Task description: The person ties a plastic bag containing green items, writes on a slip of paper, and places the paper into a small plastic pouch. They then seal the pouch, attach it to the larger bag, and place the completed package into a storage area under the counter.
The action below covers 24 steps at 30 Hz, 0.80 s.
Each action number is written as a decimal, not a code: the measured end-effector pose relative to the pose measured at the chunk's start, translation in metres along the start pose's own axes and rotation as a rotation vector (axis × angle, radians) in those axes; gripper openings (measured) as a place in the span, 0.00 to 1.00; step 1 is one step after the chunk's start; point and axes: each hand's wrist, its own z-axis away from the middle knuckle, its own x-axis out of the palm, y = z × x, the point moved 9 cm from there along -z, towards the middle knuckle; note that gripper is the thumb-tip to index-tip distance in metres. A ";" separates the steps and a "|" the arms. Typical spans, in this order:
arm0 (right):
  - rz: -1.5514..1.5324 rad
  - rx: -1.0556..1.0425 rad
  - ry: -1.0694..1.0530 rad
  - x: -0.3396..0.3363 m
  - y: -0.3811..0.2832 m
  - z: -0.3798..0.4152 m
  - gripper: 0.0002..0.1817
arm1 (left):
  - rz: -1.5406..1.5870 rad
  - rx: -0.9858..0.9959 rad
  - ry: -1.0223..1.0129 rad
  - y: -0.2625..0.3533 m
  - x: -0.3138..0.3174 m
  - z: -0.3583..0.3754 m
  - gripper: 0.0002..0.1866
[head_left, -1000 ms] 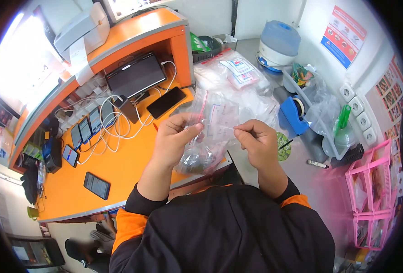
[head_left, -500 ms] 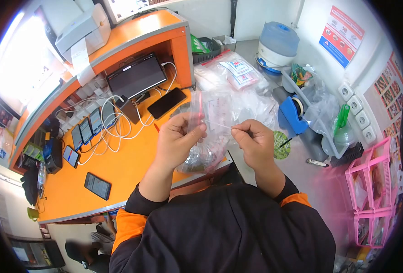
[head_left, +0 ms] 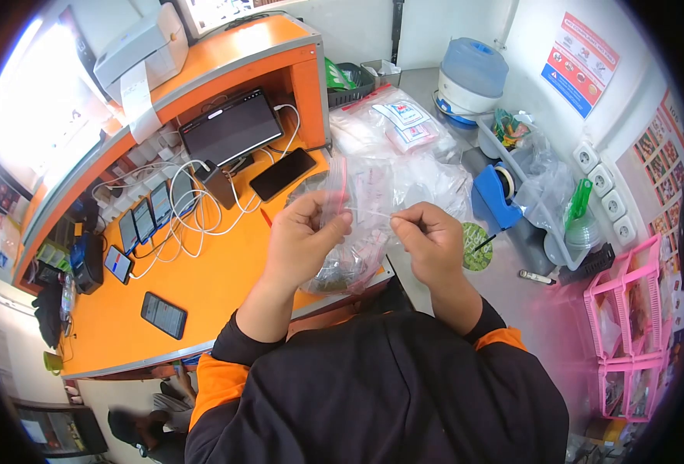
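Over counter [head_left: 203, 286], fingers [head_left: 334, 224] pinch bag [head_left: 369, 189].

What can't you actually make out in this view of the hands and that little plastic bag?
- Head view: contents of the small clear zip bag with a red strip, pinched by left hand and right hand: too small, glare.
- Bag's lower part: hidden behind left hand.
- Red-and-blue wall notice: text too small.

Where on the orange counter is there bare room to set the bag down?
Bare orange counter lies between the cables, the lone phone and the left hand. The phone row and tablet crowd the back; bags crowd the grey side.
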 end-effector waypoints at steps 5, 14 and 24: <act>0.042 -0.029 -0.010 0.002 -0.002 0.000 0.03 | -0.033 0.038 0.013 -0.001 0.001 0.002 0.14; -0.236 0.158 -0.153 0.022 0.030 -0.002 0.04 | 0.224 -0.030 -0.330 0.000 0.031 0.015 0.33; -0.279 0.399 0.005 0.002 0.112 0.020 0.03 | -0.639 0.080 0.020 -0.062 -0.081 -0.020 0.17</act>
